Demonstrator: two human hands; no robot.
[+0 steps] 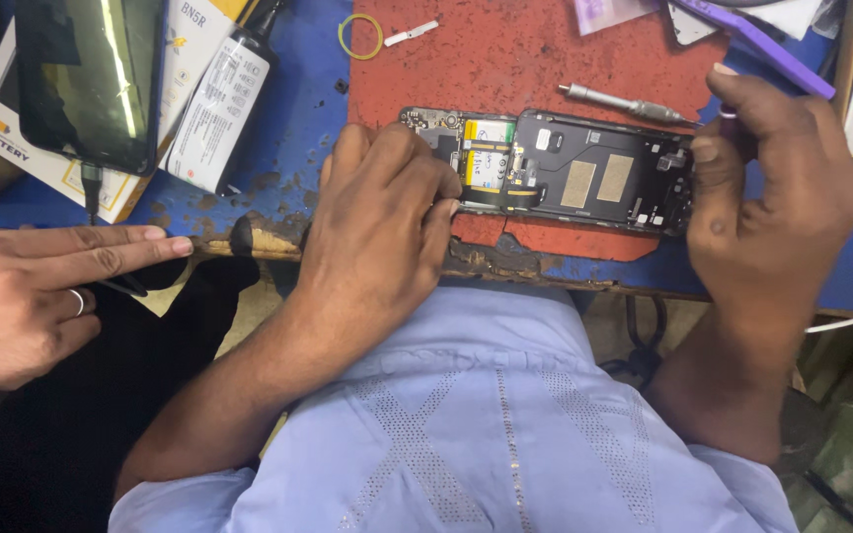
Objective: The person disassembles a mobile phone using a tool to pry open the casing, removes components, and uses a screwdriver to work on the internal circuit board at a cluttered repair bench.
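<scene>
An opened black phone [584, 173] lies back-up on a red mat [515, 59], its circuit board, yellow-labelled parts and two tan pads exposed. My left hand [382, 222] rests on the phone's left end, its fingers curled over the board with a thin light tip showing at the fingertips. My right hand [772, 207] grips the phone's right end and pinches a small purple-handled tool [730, 116] between thumb and forefinger. A metal screwdriver [624, 102] lies on the mat just behind the phone.
Another person's hand with a ring [41, 291] rests at the bench's left edge. A dark phone [86, 79] on a cable lies over white boxes [12, 138]. A white-labelled bottle [221, 104], a yellow rubber band [360, 37] and a purple strip [762, 44] lie further back.
</scene>
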